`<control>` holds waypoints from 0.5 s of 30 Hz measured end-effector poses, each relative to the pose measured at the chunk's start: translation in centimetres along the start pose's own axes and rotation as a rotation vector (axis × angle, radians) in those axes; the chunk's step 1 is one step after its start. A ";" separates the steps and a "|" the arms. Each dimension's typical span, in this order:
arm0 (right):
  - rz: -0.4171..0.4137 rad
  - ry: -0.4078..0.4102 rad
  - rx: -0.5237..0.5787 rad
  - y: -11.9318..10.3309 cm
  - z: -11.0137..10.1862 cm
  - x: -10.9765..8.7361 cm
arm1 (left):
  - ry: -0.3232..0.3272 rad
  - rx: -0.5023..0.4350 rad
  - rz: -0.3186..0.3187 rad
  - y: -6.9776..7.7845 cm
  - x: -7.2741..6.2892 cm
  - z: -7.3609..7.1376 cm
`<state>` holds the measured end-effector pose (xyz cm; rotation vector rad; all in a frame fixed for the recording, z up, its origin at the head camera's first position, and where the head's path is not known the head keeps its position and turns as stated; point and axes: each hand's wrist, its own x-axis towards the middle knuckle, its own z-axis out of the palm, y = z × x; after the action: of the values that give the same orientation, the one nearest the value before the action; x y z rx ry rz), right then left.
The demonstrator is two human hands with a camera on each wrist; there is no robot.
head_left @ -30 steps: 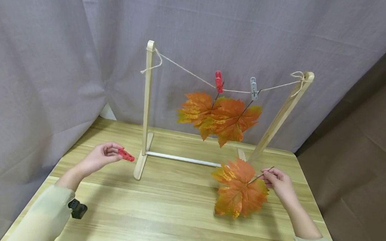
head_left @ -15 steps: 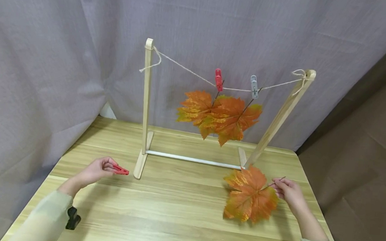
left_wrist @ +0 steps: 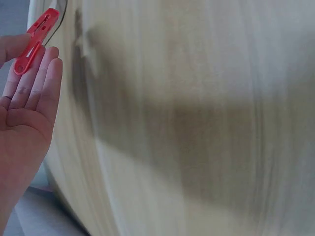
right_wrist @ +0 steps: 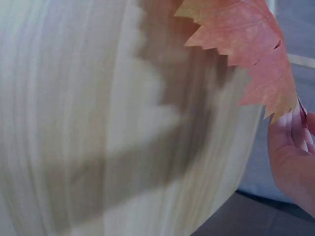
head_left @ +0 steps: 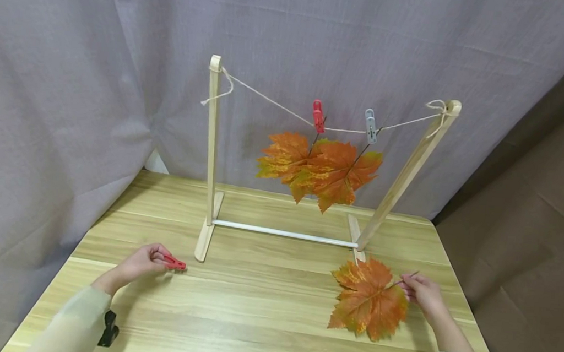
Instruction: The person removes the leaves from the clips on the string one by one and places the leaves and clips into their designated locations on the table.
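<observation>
My left hand [head_left: 142,264] pinches a red clothespin [head_left: 174,262] between thumb and fingers, low over the left part of the table. In the left wrist view the clothespin [left_wrist: 37,42] lies across the fingers under the thumb. On the right, my right hand [head_left: 424,295] pinches the thin stem of an orange maple leaf [head_left: 369,299], whose blade points left. The right wrist view shows the leaf [right_wrist: 246,44] extending from the fingertips, its shadow on the wood below. Two more maple leaves [head_left: 334,172] hang from a string [head_left: 277,105], held by a red clothespin [head_left: 318,116] and a grey clothespin [head_left: 370,126].
The string spans two wooden posts, a left post [head_left: 212,148] and a leaning right post [head_left: 408,177]. A white rod [head_left: 282,233] joins their feet on the wooden table [head_left: 230,326]. Grey curtains [head_left: 96,73] surround the table's back and sides.
Both hands have moved down and nearer the front of the table, the left with the clothespin, the right with the leaf, which also shifted right. The hanging leaves stayed in place.
</observation>
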<state>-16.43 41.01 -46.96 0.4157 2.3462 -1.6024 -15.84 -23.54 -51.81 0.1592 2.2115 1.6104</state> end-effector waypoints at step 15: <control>0.062 0.013 0.002 2.9 0.1 1.2 | 0.093 0.125 -0.024 -0.8 0.1 1.2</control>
<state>-16.43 41.98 -49.93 0.4966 2.3176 -1.5789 -15.40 -22.71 -52.95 0.0940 2.3768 1.4958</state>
